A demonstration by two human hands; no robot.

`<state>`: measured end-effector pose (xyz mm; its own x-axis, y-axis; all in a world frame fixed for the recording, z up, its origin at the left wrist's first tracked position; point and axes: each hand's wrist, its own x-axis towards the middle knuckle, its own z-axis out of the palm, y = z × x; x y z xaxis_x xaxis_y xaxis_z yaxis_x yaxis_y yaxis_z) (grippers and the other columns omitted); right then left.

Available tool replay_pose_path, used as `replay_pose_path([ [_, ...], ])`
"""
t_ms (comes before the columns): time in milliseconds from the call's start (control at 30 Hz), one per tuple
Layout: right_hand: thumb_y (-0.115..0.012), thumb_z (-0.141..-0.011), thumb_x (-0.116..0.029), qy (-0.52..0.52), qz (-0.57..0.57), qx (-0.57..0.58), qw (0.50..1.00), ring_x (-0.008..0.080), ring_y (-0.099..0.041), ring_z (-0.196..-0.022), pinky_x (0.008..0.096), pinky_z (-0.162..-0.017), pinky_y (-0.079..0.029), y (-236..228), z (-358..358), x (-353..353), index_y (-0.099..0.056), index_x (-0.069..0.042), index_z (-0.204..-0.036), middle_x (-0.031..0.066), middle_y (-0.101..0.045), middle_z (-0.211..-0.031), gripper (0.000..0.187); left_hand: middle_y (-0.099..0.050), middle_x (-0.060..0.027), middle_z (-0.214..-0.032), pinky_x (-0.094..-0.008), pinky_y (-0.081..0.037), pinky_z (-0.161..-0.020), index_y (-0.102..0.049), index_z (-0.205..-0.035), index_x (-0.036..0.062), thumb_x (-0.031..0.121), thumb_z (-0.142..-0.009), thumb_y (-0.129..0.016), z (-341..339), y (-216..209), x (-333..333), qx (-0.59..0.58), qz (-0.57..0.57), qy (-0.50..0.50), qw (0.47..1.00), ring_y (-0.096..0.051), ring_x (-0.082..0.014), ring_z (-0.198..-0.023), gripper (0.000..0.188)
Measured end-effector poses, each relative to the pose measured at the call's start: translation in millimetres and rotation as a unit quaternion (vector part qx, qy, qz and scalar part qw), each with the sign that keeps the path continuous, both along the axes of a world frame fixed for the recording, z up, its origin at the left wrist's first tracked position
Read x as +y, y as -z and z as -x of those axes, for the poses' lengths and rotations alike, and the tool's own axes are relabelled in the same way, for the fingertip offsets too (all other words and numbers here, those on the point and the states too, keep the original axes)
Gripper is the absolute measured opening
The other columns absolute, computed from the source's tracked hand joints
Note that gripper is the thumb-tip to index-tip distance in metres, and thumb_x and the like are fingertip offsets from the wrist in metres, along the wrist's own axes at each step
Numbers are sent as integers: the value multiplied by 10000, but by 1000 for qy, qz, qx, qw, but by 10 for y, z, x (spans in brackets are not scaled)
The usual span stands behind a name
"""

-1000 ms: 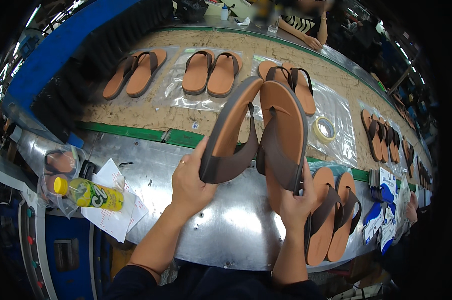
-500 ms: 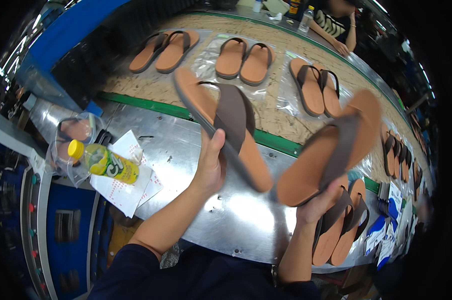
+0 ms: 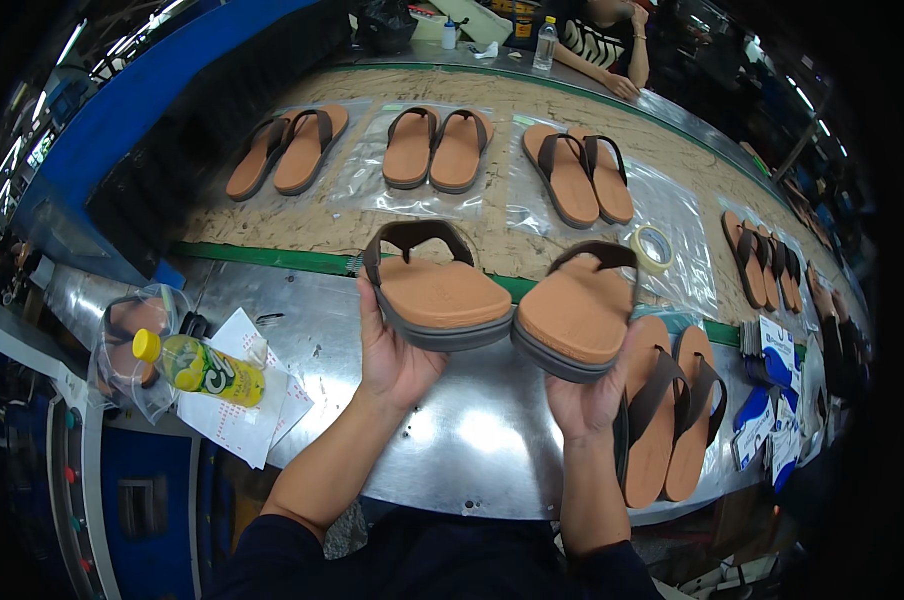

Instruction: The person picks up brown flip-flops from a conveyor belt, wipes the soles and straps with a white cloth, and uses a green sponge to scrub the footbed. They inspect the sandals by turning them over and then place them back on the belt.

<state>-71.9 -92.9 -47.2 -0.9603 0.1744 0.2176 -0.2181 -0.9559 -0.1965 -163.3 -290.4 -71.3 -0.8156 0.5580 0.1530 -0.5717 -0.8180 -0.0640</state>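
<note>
left hand grips one sandal, right hand grips another sandal, both from below, prob so they're uncovered on top

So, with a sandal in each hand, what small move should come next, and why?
Perhaps turn both over: the left hand holds one sandal and the right hand a second sandal, both top side up, so their undersides are hidden and can't be checked.
</note>
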Motion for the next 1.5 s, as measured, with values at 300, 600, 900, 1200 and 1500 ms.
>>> replay_pose_path([
  [300,-423,-1006,-495,-106,130,-21,986,348,-442,-1334,478,-1109,-419,127,-12,-57,-393,-33,-1426,220,-416,-1457,625,-244,-289,-1513,-516,-481,-1042,-267,-1485,45,627,-868,-577,-60,93,96,-2,-5,43,999,-254,-411,-1426,903],
  [600,-383,-999,-567,-129,-66,-81,986,241,-463,-1330,404,-1106,-382,183,-9,19,-410,-82,-1441,118,-481,-1439,656,-394,-207,-1473,-521,-362,-1110,-317,-1489,82,774,-860,-405,-60,-5,87,82,20,106,991,-413,-374,-1343,940],
  [900,-350,-1066,-351,177,-391,-193,882,222,-516,-1232,353,-996,-463,249,117,-416,-393,-38,-1434,113,-529,-1343,485,-290,-193,-1528,-488,-312,-1140,-220,-1519,71,831,-796,-420,-105,314,-131,131,107,30,985,-326,-340,-1398,1067],
  [1200,-620,-935,-199,332,-746,-8,577,367,-554,-1173,365,-962,-465,337,27,-505,-435,19,-1401,222,-478,-1368,547,-186,-179,-1583,-455,-261,-1170,-123,-1548,61,888,-733,-434,-140,501,-142,213,293,-42,931,-239,-306,-1453,1202],
  [1500,-498,-1002,-183,45,-122,-120,984,306,-441,-1305,379,-1067,-352,280,201,-76,-476,37,-1346,211,-452,-1387,408,-319,-313,-1503,-515,-274,-1135,-547,-1380,186,488,-821,-708,-740,-12,466,738,486,-346,315,-336,-417,-1407,655],
])
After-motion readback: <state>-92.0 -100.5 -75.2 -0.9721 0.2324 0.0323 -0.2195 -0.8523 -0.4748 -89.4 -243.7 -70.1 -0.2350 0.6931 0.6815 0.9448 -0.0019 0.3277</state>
